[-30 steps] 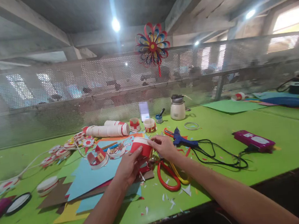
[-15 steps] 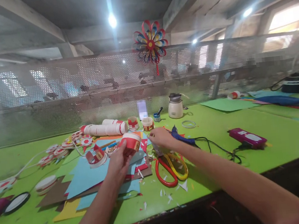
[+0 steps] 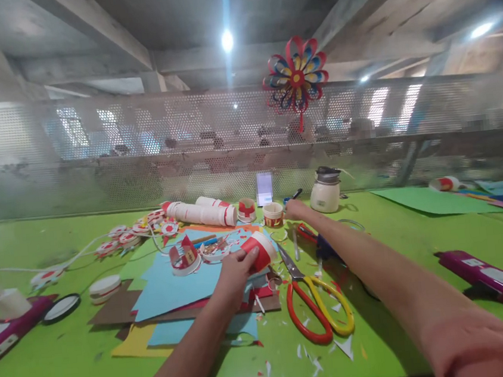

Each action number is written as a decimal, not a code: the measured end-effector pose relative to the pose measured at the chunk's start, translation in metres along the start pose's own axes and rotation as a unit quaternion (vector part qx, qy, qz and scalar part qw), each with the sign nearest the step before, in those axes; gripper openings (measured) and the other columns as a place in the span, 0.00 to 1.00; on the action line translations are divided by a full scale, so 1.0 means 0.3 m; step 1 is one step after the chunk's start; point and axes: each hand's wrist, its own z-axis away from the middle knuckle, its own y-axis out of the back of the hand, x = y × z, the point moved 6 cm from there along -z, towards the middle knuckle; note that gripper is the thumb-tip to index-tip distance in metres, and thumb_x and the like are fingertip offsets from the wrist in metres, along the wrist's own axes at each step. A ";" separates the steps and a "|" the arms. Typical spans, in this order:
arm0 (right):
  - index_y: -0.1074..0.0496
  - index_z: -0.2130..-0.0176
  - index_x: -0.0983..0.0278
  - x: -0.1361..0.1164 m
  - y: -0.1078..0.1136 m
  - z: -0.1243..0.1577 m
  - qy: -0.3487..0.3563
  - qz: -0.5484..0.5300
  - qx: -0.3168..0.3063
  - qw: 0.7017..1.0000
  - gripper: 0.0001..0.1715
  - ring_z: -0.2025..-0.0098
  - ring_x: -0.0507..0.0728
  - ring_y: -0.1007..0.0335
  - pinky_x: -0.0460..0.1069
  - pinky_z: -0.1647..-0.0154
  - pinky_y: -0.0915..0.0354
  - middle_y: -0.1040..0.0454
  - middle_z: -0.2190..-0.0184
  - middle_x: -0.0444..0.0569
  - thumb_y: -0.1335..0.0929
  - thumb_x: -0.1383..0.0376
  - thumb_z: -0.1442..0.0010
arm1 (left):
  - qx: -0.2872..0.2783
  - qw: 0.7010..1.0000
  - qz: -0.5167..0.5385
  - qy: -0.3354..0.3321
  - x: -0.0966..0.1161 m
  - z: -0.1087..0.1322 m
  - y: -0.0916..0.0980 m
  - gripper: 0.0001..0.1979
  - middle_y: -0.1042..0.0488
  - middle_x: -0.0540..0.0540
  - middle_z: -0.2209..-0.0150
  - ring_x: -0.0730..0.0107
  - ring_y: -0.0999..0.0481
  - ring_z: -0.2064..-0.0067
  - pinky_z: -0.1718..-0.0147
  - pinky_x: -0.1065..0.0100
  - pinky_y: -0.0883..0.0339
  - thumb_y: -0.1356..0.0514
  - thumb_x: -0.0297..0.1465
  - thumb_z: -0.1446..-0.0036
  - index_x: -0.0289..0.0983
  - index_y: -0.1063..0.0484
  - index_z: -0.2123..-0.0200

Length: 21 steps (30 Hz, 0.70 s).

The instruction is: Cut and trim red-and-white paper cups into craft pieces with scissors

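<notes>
A red and white paper cup (image 3: 262, 251), tilted on its side, is gripped in my left hand (image 3: 235, 271) above the blue paper sheets (image 3: 173, 298). My right hand (image 3: 299, 210) is stretched out at a small blue jar (image 3: 286, 200) and covers most of it. Its fingers look closed, but what they hold, if anything, is hidden. A dark stick (image 3: 297, 194) leans up behind that hand. Just left of it stands a white cut-down paper cup (image 3: 273, 215). Large scissors (image 3: 320, 310) with a red and a yellow handle lie between my forearms, blades pointing away.
Stacked paper cups (image 3: 200, 212), cut cup pieces (image 3: 185, 256) and paper flowers on a cord (image 3: 128, 237) lie left. A phone (image 3: 265, 189) and a white jug (image 3: 325, 191) stand behind. Paper scraps (image 3: 315, 365) litter the front. A purple power strip (image 3: 487, 274) lies right.
My right hand has reached farther forward to the blue jar. My left hand still holds the red and white cup, now tipped more. The camera view has turned to the left.
</notes>
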 end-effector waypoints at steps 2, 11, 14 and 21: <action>0.33 0.50 0.63 -0.008 -0.031 -0.025 0.003 -0.002 -0.024 1.000 0.17 0.55 0.58 0.30 0.56 0.57 0.32 0.30 0.51 0.50 0.34 0.62 0.38 | 0.001 1.000 -0.010 -0.002 0.001 0.003 -0.003 0.14 0.23 0.42 0.75 0.61 0.24 0.71 0.66 0.61 0.31 0.33 0.37 0.58 0.31 0.23 0.72; 0.33 0.50 0.64 0.007 -0.087 -0.072 -0.017 -0.023 -0.034 0.999 0.18 0.55 0.59 0.30 0.56 0.57 0.32 0.30 0.51 0.50 0.34 0.61 0.39 | 0.014 0.999 -0.040 -0.010 0.010 0.009 -0.003 0.12 0.24 0.44 0.77 0.66 0.28 0.75 0.72 0.66 0.34 0.34 0.37 0.58 0.32 0.23 0.75; 0.33 0.50 0.65 0.022 -0.078 -0.071 -0.033 -0.024 -0.019 0.999 0.18 0.55 0.58 0.30 0.56 0.57 0.32 0.30 0.51 0.51 0.34 0.62 0.39 | 0.020 0.999 -0.039 -0.013 0.008 0.007 -0.001 0.12 0.24 0.45 0.77 0.67 0.28 0.75 0.73 0.66 0.34 0.34 0.37 0.58 0.32 0.23 0.76; 0.33 0.50 0.66 0.023 -0.046 -0.040 -0.048 -0.018 0.011 0.999 0.19 0.54 0.59 0.30 0.55 0.57 0.32 0.30 0.52 0.53 0.33 0.62 0.40 | 0.010 1.000 -0.022 -0.011 0.007 0.005 -0.002 0.11 0.23 0.44 0.75 0.65 0.26 0.74 0.68 0.64 0.33 0.34 0.36 0.57 0.33 0.23 0.74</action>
